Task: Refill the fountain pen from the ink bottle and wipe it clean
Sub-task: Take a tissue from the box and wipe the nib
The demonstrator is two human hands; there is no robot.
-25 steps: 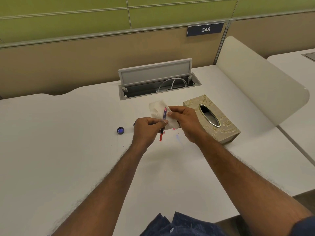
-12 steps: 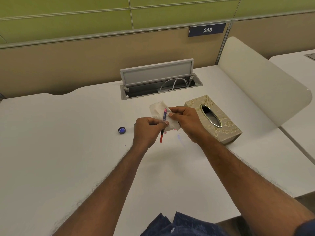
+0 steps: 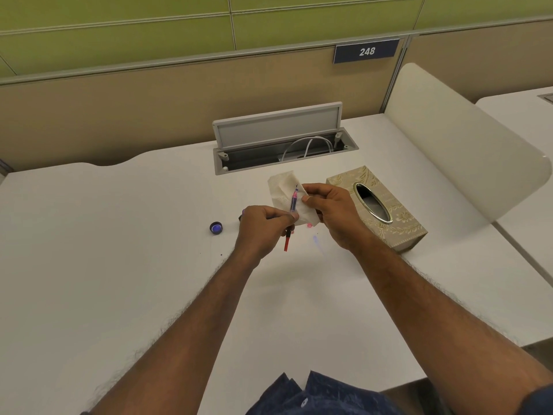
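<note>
Fountain pen [image 3: 292, 205] held upright-ish above the white desk [image 3: 119, 265], nib end up, red rear end poking out below the left hand [image 3: 263, 227]. Left fingers clenched around the lower barrel. Right hand [image 3: 332, 211] pinching a white tissue [image 3: 279, 190] behind and beside the upper part of the pen, thumb and forefinger closed on the paper's edge. Tissue touching the pen along the grip section, nib tip showing dark just above the pink part.

Head view, progress as judged: refill apparently finished, wiping under way. Loose blue bottle cap [image 3: 216, 228] lying on the desk to the left, well apart from the hands, so bottle not yet closed. Faint bluish smear [image 3: 315, 239] on the desk just below the right hand, plus a small pink spot [image 3: 309, 225] at the tissue's lower edge; possibly ink to clean up. Left to do, by guess: finish the wipe, reassemble or cap the pen, close the bottle.

Hard to make out: ink bottle almost wholly hidden behind the left hand, only a dark sliver [image 3: 240, 218] at the knuckles, identity uncertain. Ink level in the pen unreadable. No stains discernible on the tissue. Pen cap not found. Patterned tissue box [image 3: 398, 223] just right of the right hand, opening empty-looking, contents unseen.
</note>
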